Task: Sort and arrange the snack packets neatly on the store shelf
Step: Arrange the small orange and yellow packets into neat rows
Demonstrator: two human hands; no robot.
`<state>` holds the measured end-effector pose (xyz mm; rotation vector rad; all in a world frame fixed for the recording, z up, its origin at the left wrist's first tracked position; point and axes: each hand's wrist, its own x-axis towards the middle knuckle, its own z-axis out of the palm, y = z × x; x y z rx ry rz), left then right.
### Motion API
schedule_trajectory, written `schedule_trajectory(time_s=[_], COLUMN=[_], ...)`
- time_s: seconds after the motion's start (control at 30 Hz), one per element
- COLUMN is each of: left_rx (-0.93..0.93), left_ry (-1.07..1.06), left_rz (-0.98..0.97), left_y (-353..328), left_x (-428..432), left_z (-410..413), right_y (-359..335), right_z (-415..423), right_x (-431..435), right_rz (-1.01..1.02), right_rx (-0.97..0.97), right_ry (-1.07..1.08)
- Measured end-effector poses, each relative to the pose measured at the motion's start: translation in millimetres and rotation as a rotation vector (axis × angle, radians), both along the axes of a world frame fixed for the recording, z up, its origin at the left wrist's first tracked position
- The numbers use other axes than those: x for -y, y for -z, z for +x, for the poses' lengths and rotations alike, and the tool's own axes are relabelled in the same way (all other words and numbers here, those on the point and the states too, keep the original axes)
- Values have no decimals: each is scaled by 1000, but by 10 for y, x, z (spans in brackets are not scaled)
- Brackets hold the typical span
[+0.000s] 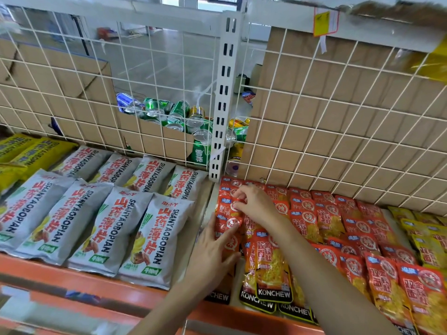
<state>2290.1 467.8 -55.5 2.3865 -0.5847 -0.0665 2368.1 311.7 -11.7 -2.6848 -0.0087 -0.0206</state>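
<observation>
Behind the shelf point(72, 279) you've got a white wire grid point(157, 76) across the whole back, w/ a white slotted post point(223, 93) at frame centre. A cardboard sheet point(60, 76) stands behind the grid upper left, a bigger cardboard sheet point(338, 117) on the right. Thru the gap btwn them: a heap of green, blue & yellow drink cans point(179, 112) at centre, pale glossy floor point(164, 56) beyond, daylit window point(210, 1) top centre. Yellow-red price tag point(324, 20) upper right.
</observation>
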Motion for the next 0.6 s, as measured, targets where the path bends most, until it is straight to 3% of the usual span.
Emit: schedule_trajectory(time_s=[0.6], left_rx=[8], left_ry=[-8], left_rz=[42], left_y=[9], left_x=[4], left_z=[4], right_y=[-34], right_z=[125], right_x=[-9], right_rz=[41], right_rx=[-84], right_ry=[-52])
